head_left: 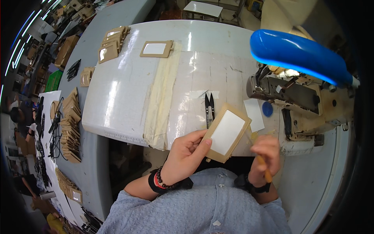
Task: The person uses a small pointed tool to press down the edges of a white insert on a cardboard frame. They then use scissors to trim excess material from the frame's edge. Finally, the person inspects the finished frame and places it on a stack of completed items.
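My left hand [187, 156] pinches a tan card holder [227, 134] with a pale rectangular window by its lower left edge, thumb on top. The holder is tilted, above the near edge of the worktable. Close to its right side, my right hand [266, 154] is closed around the orange-brown handle [267, 174] of a slim tool. That hand is slightly blurred, and the tool's tip cannot be made out clearly. Black thread snips [209, 107] lie on the table just beyond the holder, their blades pointing away from me.
A sewing machine [284, 91] with a blue padded cover [300, 54] stands at right. Near it lie a white card [254, 115] and a blue disc [267, 109]. One holder [156, 48] and stacked holders [109, 48] lie farther off; more piles [70, 136] line the left table.
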`<state>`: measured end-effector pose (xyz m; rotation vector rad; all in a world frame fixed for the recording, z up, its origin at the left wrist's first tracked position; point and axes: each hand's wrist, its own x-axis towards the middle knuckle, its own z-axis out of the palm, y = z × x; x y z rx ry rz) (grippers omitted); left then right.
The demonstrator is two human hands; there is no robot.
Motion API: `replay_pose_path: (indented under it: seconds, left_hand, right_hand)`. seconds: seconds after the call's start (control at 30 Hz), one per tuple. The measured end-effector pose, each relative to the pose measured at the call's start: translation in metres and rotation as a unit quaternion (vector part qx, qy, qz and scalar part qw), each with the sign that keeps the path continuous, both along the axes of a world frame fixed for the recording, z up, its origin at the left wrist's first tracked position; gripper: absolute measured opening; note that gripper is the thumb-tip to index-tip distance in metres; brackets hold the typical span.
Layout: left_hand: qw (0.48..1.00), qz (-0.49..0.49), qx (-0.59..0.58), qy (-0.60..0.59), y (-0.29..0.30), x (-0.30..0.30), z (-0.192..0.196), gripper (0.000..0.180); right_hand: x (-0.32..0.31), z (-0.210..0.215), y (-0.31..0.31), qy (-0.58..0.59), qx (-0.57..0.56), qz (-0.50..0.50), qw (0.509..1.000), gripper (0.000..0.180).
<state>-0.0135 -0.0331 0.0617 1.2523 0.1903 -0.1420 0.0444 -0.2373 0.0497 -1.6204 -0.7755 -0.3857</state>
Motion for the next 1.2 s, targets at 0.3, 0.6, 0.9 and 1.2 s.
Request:
replay_pose_path:
  seconds: [0.3,0.6,0.9,1.2]
  left_hand:
    - [0.999,-0.036,-0.031,-0.011,-0.003,-0.002,0.005,0.037]
    - [0.999,-0.037,-0.002,-0.015,-0.003,-0.003,0.006,0.037]
    - [0.999,-0.017,0.031,-0.028,-0.007,-0.003,0.005,0.037]
    - [0.96,-0.046,0.26,-0.095,-0.007,-0.005,0.002,0.034]
  right_hand:
    - [-0.006,0.011,0.021,-0.033,-0.114,0.147,0.982,0.018]
    - [-0.007,0.009,0.023,-0.013,-0.096,0.131,0.987,0.014]
    - [-0.006,0.011,0.023,-0.016,-0.099,0.127,0.987,0.013]
    - [0.01,0.021,0.007,0.359,0.002,0.186,0.915,0.022]
